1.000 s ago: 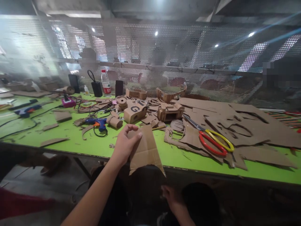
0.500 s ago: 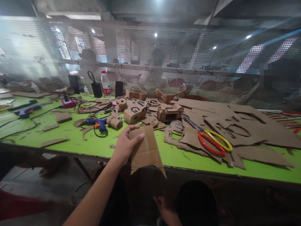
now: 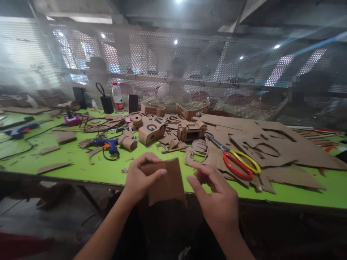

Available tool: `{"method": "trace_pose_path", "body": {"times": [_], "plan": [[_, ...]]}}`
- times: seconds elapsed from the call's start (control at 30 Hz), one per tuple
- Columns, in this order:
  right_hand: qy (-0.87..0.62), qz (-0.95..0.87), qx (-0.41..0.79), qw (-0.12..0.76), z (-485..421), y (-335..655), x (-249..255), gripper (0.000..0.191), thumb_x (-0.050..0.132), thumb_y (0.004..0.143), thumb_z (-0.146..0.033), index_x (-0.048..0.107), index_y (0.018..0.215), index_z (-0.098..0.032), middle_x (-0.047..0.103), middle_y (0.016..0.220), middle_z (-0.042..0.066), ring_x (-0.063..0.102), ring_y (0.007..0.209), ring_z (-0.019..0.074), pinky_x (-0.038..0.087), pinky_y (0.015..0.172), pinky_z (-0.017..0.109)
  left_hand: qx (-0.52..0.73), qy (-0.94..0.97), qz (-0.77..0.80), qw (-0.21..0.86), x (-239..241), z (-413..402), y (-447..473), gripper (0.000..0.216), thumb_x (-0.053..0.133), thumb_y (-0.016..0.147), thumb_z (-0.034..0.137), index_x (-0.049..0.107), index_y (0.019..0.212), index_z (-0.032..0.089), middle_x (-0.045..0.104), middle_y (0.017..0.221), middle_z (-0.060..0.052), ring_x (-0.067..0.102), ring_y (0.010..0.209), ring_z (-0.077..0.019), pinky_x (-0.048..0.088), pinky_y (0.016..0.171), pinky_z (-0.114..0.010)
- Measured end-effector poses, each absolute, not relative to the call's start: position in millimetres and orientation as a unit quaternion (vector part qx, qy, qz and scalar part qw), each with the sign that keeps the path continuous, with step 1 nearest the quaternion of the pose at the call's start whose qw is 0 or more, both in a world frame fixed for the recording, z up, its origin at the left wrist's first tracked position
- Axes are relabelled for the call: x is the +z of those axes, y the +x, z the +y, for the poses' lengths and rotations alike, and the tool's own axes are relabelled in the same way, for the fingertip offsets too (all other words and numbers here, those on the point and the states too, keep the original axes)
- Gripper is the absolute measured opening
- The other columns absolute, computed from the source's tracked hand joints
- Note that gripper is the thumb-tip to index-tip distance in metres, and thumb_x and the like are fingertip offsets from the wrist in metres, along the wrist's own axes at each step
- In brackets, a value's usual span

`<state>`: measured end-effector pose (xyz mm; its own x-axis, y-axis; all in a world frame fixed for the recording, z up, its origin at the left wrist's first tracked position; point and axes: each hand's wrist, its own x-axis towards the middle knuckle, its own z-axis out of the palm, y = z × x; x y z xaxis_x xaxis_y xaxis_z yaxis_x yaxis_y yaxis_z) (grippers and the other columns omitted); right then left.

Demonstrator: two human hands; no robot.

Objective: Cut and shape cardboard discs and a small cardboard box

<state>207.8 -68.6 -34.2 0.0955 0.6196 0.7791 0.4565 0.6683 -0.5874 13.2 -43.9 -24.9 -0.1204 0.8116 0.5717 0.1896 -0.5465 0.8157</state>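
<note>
My left hand (image 3: 143,178) grips a piece of brown cardboard (image 3: 168,184) by its left side, thumb on the near face. The piece is held in front of the table's near edge, its lower edge ragged. To its right, my right hand (image 3: 217,196) is raised with thumb and fingers apart and nothing between them; it does not touch the cardboard. Beyond the right hand, scissors (image 3: 241,162) with one red and one yellow handle lie on cardboard scraps. A pencil (image 3: 174,149) lies just past the held piece.
The green table (image 3: 89,171) carries a blue glue gun (image 3: 108,144), a cardboard box marked G (image 3: 151,133), a cardboard frame (image 3: 192,130), a water bottle (image 3: 118,98) and large cardboard sheets (image 3: 284,144). Another blue glue gun (image 3: 21,130) lies far left. Behind stands a perforated screen (image 3: 162,54).
My right hand has risen from below the table edge to beside the cardboard. The cardboard has moved slightly lower and tilted in my left hand. The view has shifted a little.
</note>
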Motion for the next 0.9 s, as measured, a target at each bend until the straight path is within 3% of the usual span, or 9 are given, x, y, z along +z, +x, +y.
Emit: {"method": "trace_pose_path", "body": {"times": [0.13,0.3,0.57,0.73,0.9], "plan": [[-0.359,-0.682,0.069,0.634,-77.6,195.0,-18.1,0.006,0.069,0.088,-0.017,0.069,0.092,-0.022,0.067,0.076,-0.002,0.064,0.068,0.0129,0.055,0.062,0.022,0.648,0.65,0.325,0.226,-22.0,-73.7,20.0,0.019,0.081,0.068,0.011,0.069,0.076,0.022,0.068,0.07,0.001,0.066,0.068,-0.0133,0.052,0.064,-0.02],[-0.343,-0.677,0.038,0.65,-102.6,191.8,-15.4,0.013,0.07,0.086,-0.009,0.066,0.086,-0.022,0.069,0.076,-0.003,0.067,0.069,0.0112,0.055,0.066,0.019,0.652,0.676,0.29,0.182,-19.9,-99.3,24.5,0.024,0.079,0.07,0.004,0.069,0.081,0.023,0.069,0.072,0.0,0.065,0.062,-0.0128,0.052,0.053,-0.019],[-0.303,-0.713,0.076,0.628,-111.2,201.3,-6.2,0.017,0.063,0.085,-0.004,0.061,0.081,-0.021,0.063,0.069,-0.004,0.063,0.062,0.0089,0.051,0.059,0.018,0.654,0.684,0.278,0.166,-19.0,-115.3,25.9,0.026,0.076,0.074,0.003,0.069,0.088,0.024,0.065,0.073,0.0,0.064,0.059,-0.0136,0.054,0.051,-0.021],[-0.309,-0.706,0.07,0.634,-115.2,203.8,-2.5,0.019,0.062,0.085,-0.004,0.065,0.091,-0.022,0.069,0.074,-0.003,0.067,0.067,0.0087,0.053,0.063,0.017,0.649,0.69,0.273,0.171,-18.2,-119.4,24.2,0.027,0.075,0.074,0.002,0.067,0.089,0.024,0.065,0.074,0.0,0.065,0.063,-0.0143,0.055,0.053,-0.021],[-0.294,-0.733,0.05,0.611,-116.6,206.4,1.9,0.018,0.061,0.085,-0.003,0.063,0.086,-0.021,0.067,0.07,-0.003,0.065,0.062,0.0074,0.053,0.061,0.015,0.645,0.696,0.27,0.164,-17.7,-123.7,21.6,0.03,0.074,0.074,0.0,0.067,0.092,0.024,0.065,0.075,0.0,0.065,0.062,-0.0147,0.055,0.053,-0.022]]}}
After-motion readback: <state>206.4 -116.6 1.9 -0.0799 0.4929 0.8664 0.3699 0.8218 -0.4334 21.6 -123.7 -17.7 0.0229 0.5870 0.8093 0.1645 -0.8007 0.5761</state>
